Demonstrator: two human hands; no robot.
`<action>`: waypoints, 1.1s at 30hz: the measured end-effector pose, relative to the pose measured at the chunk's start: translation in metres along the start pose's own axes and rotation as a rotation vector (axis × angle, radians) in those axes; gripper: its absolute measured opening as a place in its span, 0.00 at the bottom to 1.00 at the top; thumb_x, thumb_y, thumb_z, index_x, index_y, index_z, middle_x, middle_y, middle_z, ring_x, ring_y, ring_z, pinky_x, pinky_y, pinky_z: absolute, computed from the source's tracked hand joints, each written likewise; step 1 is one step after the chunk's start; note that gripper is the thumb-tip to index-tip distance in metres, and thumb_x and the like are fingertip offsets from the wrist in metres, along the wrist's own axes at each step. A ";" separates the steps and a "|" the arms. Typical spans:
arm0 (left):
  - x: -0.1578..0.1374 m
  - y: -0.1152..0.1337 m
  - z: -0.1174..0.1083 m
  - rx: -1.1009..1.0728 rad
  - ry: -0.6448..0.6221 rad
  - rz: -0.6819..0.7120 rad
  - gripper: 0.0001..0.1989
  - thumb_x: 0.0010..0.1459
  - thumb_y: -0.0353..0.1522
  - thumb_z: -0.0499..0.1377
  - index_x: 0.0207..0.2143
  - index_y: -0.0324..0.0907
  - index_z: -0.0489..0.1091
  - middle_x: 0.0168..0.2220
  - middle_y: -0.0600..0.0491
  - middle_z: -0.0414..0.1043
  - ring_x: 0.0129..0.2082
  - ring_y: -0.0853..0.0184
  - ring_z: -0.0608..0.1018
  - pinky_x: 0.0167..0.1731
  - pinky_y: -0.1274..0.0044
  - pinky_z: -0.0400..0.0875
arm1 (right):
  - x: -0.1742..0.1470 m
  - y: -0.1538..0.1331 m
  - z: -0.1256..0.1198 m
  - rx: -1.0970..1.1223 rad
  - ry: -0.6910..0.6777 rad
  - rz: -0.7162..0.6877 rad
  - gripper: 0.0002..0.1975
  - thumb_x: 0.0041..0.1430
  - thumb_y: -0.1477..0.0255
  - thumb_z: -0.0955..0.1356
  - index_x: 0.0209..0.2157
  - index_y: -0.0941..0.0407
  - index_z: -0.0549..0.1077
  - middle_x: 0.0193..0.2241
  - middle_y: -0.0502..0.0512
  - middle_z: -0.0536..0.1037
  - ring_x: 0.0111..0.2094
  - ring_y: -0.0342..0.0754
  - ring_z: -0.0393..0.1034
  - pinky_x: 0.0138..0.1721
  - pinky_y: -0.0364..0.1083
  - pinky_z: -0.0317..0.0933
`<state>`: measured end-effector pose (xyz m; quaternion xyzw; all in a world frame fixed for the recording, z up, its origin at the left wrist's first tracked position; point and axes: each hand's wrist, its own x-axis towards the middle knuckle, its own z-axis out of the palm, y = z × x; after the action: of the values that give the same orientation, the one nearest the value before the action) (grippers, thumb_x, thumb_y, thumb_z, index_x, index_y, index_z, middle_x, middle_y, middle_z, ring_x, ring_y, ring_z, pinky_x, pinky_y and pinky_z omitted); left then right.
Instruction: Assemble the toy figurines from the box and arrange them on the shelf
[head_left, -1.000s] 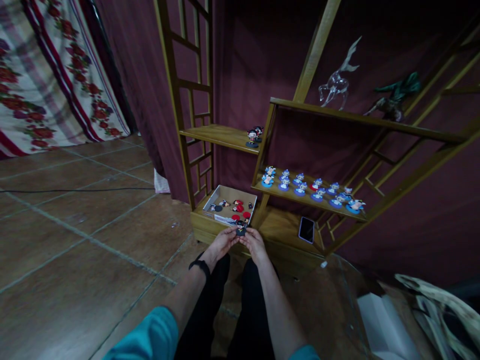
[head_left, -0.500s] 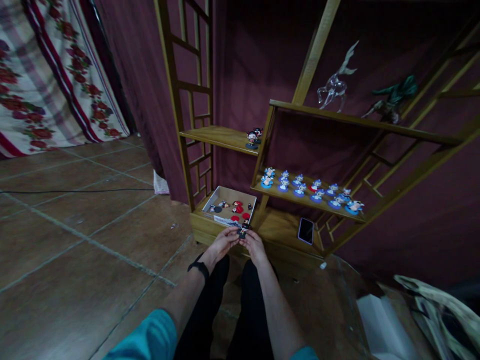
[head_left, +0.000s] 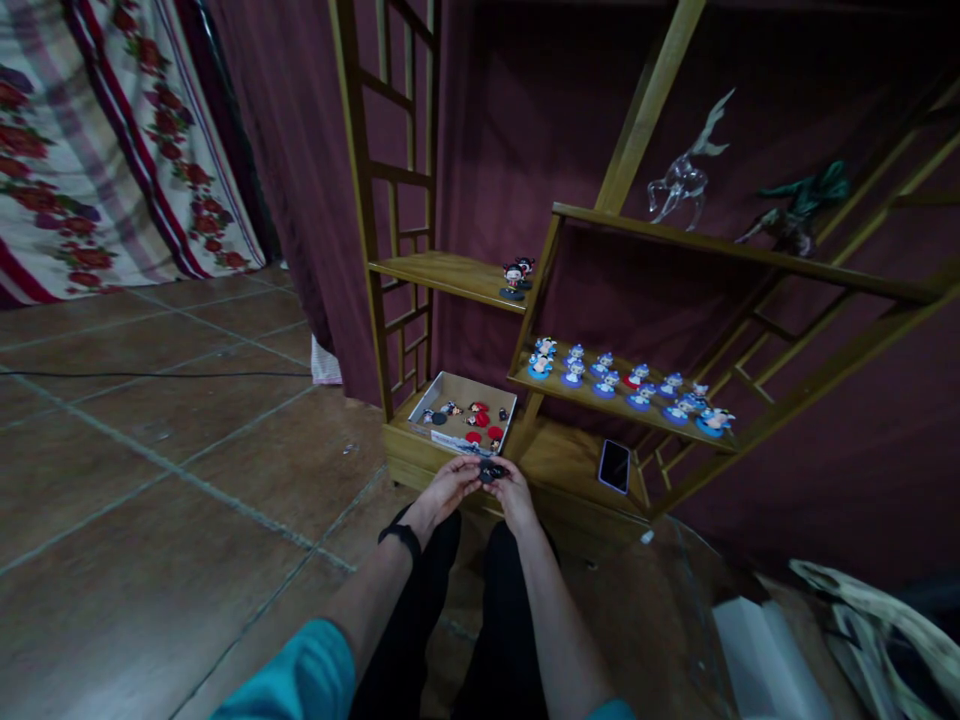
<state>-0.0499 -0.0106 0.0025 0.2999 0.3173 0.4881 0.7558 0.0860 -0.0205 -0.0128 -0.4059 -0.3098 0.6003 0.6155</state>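
Observation:
Between my two hands is a small dark figurine [head_left: 491,470] on a round black base, tipped over sideways. The fingers of my left hand [head_left: 451,483] pinch its base side, and my right hand [head_left: 513,492] grips the figure's other side. Just beyond them, a shallow cardboard box [head_left: 421,428] holds several small figurines and loose red and dark discs. Two similar figurines [head_left: 514,280] on black bases stand at the right end of the left shelf [head_left: 435,272].
Several blue-and-white figurines [head_left: 606,384] stand in two rows on the right-hand shelf. A phone [head_left: 614,467] lies on the cabinet's lower board. Higher up stand a clear glass animal figure [head_left: 681,183] and a green statuette [head_left: 802,205]. A white box [head_left: 757,650] sits on the floor at right.
The figurine in my hands has gone from upright to tipped sideways, its base now turned toward my left fingers. The view has shifted slightly.

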 end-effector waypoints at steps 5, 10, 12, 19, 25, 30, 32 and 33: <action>0.000 0.003 0.001 -0.018 0.004 -0.032 0.16 0.44 0.23 0.63 0.39 0.39 0.72 0.35 0.48 0.75 0.30 0.70 0.76 0.33 0.79 0.68 | -0.003 -0.001 0.001 0.009 -0.016 -0.004 0.15 0.39 0.73 0.70 0.35 0.54 0.72 0.34 0.51 0.76 0.28 0.43 0.71 0.27 0.41 0.65; 0.001 0.003 0.002 -0.052 0.014 -0.057 0.12 0.47 0.23 0.61 0.37 0.36 0.73 0.33 0.46 0.75 0.28 0.71 0.75 0.32 0.79 0.68 | -0.007 -0.005 0.004 -0.006 -0.023 0.036 0.14 0.42 0.69 0.71 0.34 0.57 0.72 0.31 0.53 0.77 0.27 0.43 0.71 0.29 0.42 0.65; 0.001 0.003 0.002 -0.064 0.025 -0.056 0.11 0.47 0.23 0.61 0.36 0.35 0.73 0.31 0.46 0.75 0.27 0.71 0.75 0.31 0.79 0.68 | -0.008 -0.007 0.004 0.009 -0.041 0.059 0.14 0.42 0.70 0.71 0.34 0.58 0.73 0.31 0.54 0.77 0.28 0.43 0.71 0.31 0.43 0.66; 0.004 -0.001 0.000 -0.071 0.016 -0.039 0.09 0.48 0.23 0.60 0.35 0.33 0.73 0.33 0.45 0.75 0.29 0.70 0.75 0.32 0.79 0.69 | -0.007 -0.006 0.001 0.087 -0.052 0.093 0.19 0.41 0.73 0.72 0.39 0.58 0.72 0.35 0.55 0.77 0.32 0.45 0.72 0.37 0.46 0.67; 0.002 0.001 0.004 -0.050 0.001 -0.031 0.12 0.45 0.21 0.62 0.36 0.34 0.73 0.35 0.45 0.75 0.32 0.70 0.76 0.36 0.79 0.68 | -0.009 -0.010 0.002 0.102 -0.051 0.083 0.18 0.40 0.74 0.72 0.38 0.59 0.73 0.37 0.56 0.77 0.34 0.45 0.72 0.37 0.46 0.67; -0.002 0.003 0.009 -0.005 -0.060 -0.024 0.18 0.41 0.21 0.64 0.38 0.35 0.73 0.37 0.46 0.75 0.32 0.70 0.76 0.36 0.79 0.68 | -0.012 -0.012 0.003 0.108 -0.056 0.055 0.19 0.39 0.73 0.73 0.38 0.57 0.72 0.37 0.54 0.76 0.36 0.45 0.72 0.39 0.45 0.66; -0.003 0.004 0.010 0.006 -0.081 -0.020 0.18 0.41 0.21 0.65 0.38 0.35 0.73 0.36 0.46 0.75 0.32 0.70 0.76 0.36 0.79 0.67 | -0.012 -0.012 0.002 0.098 -0.059 0.047 0.20 0.38 0.72 0.73 0.38 0.56 0.72 0.35 0.53 0.76 0.36 0.46 0.72 0.40 0.46 0.66; -0.004 0.004 0.010 0.011 -0.091 -0.019 0.18 0.41 0.22 0.65 0.39 0.35 0.73 0.36 0.45 0.75 0.32 0.70 0.76 0.36 0.79 0.67 | -0.012 -0.012 0.002 0.093 -0.059 0.045 0.20 0.38 0.72 0.73 0.38 0.56 0.72 0.35 0.53 0.76 0.36 0.46 0.71 0.40 0.46 0.66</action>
<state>-0.0456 -0.0140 0.0123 0.3229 0.2880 0.4648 0.7725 0.0888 -0.0319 0.0000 -0.3657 -0.2905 0.6394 0.6108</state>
